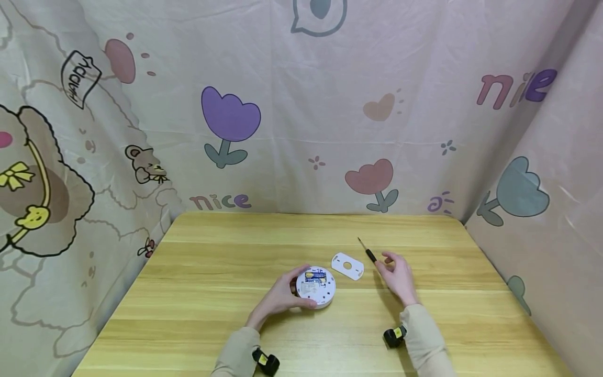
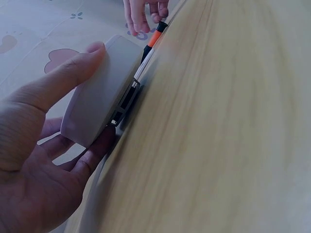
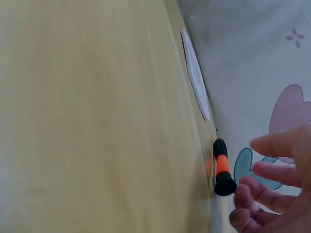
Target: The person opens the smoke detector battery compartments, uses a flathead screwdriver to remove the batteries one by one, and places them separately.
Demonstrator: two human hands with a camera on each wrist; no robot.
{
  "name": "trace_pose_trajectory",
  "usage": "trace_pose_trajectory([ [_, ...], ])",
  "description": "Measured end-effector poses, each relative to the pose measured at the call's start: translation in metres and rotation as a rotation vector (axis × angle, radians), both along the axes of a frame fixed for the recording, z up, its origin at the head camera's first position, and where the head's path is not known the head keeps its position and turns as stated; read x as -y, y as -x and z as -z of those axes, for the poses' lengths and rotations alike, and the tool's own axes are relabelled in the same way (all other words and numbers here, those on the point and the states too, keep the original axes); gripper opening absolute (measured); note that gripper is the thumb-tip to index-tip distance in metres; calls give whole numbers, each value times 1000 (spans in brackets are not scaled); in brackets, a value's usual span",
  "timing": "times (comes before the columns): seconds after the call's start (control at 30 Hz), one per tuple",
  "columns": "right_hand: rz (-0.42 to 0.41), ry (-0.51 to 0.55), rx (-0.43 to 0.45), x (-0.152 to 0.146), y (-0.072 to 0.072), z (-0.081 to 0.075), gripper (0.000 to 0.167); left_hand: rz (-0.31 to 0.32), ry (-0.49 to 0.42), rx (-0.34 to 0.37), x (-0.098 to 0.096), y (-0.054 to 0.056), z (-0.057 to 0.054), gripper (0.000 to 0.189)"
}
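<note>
A round white device, which looks like a smoke alarm, sits in my left hand, gripped at its rim between thumb and fingers. Two blue-and-yellow batteries lie in its exposed compartment. In the left wrist view the smoke alarm is tilted just over the table. My right hand has loosely bent fingers and holds nothing. Beside its fingertips lies a small screwdriver, whose black and orange handle shows in the right wrist view. Whether the fingertips touch it, I cannot tell.
An oval white mounting plate with a central hole lies on the wooden table between the smoke alarm and the screwdriver. Printed curtains hang behind the table and at both sides.
</note>
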State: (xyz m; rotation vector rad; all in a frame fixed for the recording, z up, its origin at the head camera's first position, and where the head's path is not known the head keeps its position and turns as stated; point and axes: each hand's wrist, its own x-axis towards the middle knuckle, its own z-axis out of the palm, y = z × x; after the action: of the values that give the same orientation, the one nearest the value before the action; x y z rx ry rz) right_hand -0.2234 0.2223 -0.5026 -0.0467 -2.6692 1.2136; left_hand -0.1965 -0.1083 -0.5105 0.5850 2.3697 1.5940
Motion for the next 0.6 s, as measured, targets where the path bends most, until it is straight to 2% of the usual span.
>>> trace_pose_trajectory([
  [0.2,-32,-149,46,-6,5,-2,43,0,6,-6,0,0,-1,102],
  [0.37,-58,-213,81,-9,10,0,38,2,17,-19,0,1,0,102],
  [0.6,-45,-249,108,-5,16,-2,35,1,32,-26,0,1,0,101],
])
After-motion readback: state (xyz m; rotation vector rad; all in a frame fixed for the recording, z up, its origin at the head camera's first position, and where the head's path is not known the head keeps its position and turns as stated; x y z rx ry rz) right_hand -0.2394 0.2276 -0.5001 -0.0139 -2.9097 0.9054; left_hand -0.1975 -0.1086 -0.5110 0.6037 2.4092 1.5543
